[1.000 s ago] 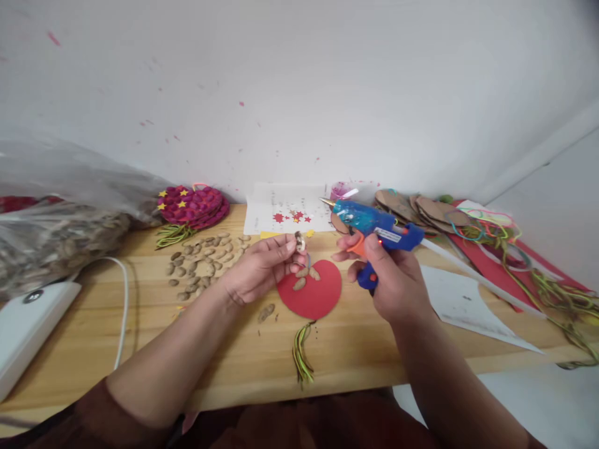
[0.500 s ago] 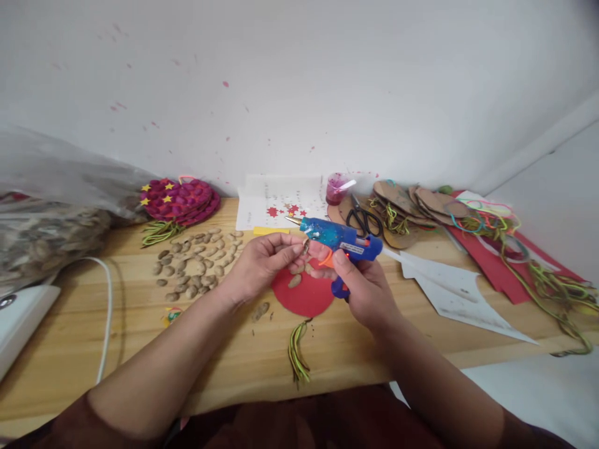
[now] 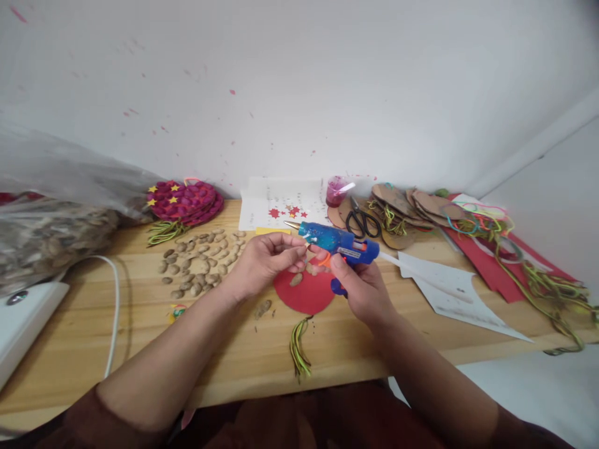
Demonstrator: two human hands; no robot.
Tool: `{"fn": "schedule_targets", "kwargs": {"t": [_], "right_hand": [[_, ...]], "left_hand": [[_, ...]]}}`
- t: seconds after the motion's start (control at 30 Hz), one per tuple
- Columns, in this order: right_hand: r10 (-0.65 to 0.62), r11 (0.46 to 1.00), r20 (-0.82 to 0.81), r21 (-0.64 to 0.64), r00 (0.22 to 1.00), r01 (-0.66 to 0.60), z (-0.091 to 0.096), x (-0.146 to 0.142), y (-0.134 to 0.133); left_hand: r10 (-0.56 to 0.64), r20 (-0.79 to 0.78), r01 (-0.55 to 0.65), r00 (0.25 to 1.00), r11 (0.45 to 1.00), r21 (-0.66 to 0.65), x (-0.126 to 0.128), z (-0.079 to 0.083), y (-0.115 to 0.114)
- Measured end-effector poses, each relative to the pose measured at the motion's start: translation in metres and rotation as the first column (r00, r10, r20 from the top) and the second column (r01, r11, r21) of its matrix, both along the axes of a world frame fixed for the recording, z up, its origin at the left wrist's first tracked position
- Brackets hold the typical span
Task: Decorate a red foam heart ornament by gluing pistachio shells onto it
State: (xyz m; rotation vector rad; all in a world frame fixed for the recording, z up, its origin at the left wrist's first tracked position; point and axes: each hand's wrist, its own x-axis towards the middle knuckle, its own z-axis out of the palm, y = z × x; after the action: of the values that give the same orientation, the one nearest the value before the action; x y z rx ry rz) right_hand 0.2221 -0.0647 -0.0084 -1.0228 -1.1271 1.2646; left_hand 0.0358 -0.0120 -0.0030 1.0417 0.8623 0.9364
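My right hand grips a blue hot glue gun by its handle, with the metal nozzle pointing left and a glue stick out the back. Close under the gun's front, my left hand pinches a small piece that looks like a peanut shell, mostly hidden by the fingertips. Below both hands lies a red paper disc bearing a few peanut shells. A green-and-brown yarn tassel hangs from the disc's near edge onto the wooden table.
Many loose peanut shells spread at left, beside a bag of shells and a white power strip. Behind stand a decorated purple disc stack, paper with stars, a purple cup, scissors and cardboard discs.
The view has shifted slightly. Both hands stay close together, the left still pinching and the right still gripping the glue gun; the small piece shows less now.
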Motion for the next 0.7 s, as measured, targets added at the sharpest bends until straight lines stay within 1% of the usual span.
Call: {"fn": "schedule_targets", "kwargs": {"t": [0.13,0.2,0.3,0.37,0.5,0.6,0.7], "right_hand": [[-0.003,1.0,0.044,0.014,0.999,0.002,0.006,0.005,0.001],[-0.011,0.999,0.056,0.05,0.998,0.008,0.009,0.009,0.0],[-0.029,0.994,0.075,0.103,0.997,0.022,0.011,0.015,-0.002],[-0.048,0.991,0.136,0.128,0.99,0.03,0.01,0.018,-0.004],[-0.093,0.98,0.298,0.197,0.95,0.034,0.006,0.023,-0.009],[-0.097,0.976,0.347,0.218,0.933,0.02,0.005,0.024,-0.01],[-0.098,0.975,0.376,0.222,0.921,0.013,0.007,0.023,-0.011]], "left_hand": [[-0.032,0.16,0.059,0.987,0.985,-0.165,-0.001,0.0,0.001],[-0.022,0.243,0.073,0.97,0.976,-0.204,-0.003,0.002,0.003],[0.041,0.307,0.028,0.951,0.975,-0.219,-0.007,0.005,0.007],[0.074,0.322,0.001,0.944,0.974,-0.228,-0.009,0.007,0.009],[0.078,0.326,-0.004,0.942,0.975,-0.222,-0.01,0.008,0.011],[0.079,0.321,-0.004,0.944,0.974,-0.228,-0.011,0.008,0.011],[0.042,0.33,0.03,0.943,0.977,-0.212,-0.011,0.006,0.011]]}}
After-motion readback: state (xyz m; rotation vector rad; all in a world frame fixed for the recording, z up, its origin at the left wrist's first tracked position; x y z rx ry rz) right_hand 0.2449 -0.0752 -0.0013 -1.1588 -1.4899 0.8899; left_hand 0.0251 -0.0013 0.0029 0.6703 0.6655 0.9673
